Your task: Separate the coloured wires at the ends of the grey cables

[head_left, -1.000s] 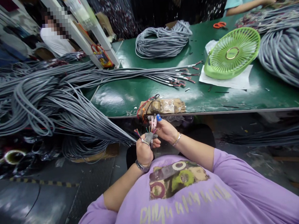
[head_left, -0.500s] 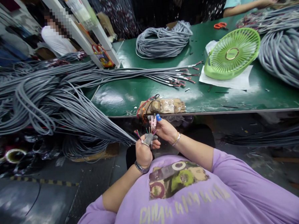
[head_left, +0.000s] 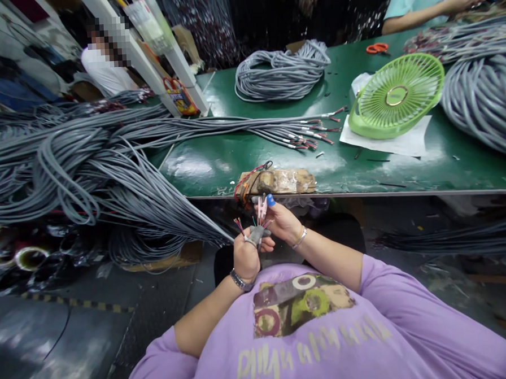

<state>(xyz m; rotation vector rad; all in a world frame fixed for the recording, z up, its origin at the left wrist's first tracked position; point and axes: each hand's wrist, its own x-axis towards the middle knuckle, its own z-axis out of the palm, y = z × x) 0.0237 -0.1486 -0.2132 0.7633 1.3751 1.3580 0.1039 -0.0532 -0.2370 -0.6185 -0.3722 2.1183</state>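
In front of my chest, my left hand [head_left: 246, 259] is closed around the ends of grey cables [head_left: 221, 231]. Thin coloured wires [head_left: 238, 225] fan out above its thumb, beside a grey sheathed piece [head_left: 259, 234]. My right hand [head_left: 285, 224], with a blue cover [head_left: 271, 200] on one fingertip, pinches a small pink clip-like tool [head_left: 262, 209] close to the wires. The two hands are nearly touching, so the fingertips of the left are partly hidden. Behind them, a taped wooden block [head_left: 282, 181] with red and black leads sits on the bench edge.
The green bench [head_left: 217, 163] carries a cable bundle with stripped ends [head_left: 305, 133], a cable coil [head_left: 278, 75], a green fan [head_left: 396, 97], orange scissors [head_left: 377, 48] and a larger coil [head_left: 481, 104]. A white post [head_left: 179, 74] stands left. A co-worker's arm [head_left: 434, 13] reaches in opposite.
The view has shifted slightly, so everything sits a little lower and to the right. My hands keep the same holds, with the pink tool still near the wires.
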